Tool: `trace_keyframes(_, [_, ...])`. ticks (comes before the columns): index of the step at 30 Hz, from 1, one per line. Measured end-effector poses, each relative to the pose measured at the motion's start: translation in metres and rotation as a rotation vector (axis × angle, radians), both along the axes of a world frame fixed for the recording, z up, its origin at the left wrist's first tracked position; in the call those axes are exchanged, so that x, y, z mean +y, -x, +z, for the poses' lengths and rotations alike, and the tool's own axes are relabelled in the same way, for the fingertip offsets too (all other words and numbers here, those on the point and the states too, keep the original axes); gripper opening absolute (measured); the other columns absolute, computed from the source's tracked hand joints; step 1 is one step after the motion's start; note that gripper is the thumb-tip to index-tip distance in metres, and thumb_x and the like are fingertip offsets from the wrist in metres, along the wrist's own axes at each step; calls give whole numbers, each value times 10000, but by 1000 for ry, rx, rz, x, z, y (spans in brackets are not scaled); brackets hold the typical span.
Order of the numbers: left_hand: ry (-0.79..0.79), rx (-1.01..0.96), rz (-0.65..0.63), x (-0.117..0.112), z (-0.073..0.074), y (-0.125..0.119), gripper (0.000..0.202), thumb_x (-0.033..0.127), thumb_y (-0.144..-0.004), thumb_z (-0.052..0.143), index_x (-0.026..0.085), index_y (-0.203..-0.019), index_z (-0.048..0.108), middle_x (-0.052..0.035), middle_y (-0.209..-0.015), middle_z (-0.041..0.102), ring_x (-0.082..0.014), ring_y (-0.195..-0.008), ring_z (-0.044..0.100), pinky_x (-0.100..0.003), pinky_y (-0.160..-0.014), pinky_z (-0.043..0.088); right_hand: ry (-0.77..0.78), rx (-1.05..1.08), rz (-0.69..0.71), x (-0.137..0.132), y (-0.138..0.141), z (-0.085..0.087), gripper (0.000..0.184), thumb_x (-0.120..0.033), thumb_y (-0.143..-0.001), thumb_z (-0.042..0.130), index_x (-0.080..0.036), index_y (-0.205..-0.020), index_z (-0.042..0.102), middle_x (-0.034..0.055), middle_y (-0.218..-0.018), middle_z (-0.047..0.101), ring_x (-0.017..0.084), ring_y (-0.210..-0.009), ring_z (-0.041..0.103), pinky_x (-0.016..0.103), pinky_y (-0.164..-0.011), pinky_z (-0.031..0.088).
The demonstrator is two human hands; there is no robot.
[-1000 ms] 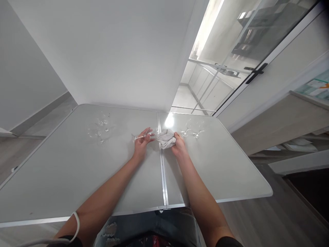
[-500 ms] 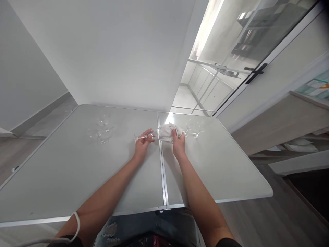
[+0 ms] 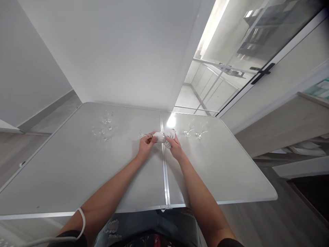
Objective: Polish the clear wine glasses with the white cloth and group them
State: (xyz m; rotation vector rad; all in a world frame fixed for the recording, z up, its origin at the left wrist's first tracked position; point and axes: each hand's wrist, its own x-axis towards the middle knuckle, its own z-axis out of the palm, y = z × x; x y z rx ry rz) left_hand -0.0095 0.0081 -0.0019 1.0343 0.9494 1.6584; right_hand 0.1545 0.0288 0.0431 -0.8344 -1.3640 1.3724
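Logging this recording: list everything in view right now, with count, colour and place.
Held stemmed glass: one, clear, above the table's seam
Cloth: one, whitish, at the held glass's mouth, seemingly partly inside
Left glasses: several, count unclear, clear, table's far left
Right glasses: two, clear, right of the hands
Table: one, pale grey, centre
Wall: pale grey, behind table
Glazed door: one, white frame, black handle, upper right
Shelf unit: one, greyish wood tone, right
Floor: grey-brown, below table
Cable: one, white, by left arm
Jeans: dark blue, bottom
Left hand: one, on glass stem
Right hand: one, gripping cloth
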Motion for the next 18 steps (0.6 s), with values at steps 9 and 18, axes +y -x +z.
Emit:
trace_keyframes(9, [-8, 29, 22, -3, 6, 2, 473, 562, -801, 747, 122, -968, 797, -174, -1213, 718, -289, -1086, 678, -360, -856, 576, -96, 12, 30, 1, -5, -2, 305, -485, -879, 648, -233, -1032, 570, 24, -940, 531, 186, -868, 525, 325, -820, 481])
trace_keyframes(18, [69, 38, 64, 1, 1, 3, 482, 589, -807, 723, 114, -859, 785, -141, -1031, 754, -230, -895, 690, -335, -755, 579, -91, -14, 37, 0, -2, -3, 292, -437, -839, 724, -234, -1011, 605, 16, -912, 564, 190, -848, 542, 334, -798, 484])
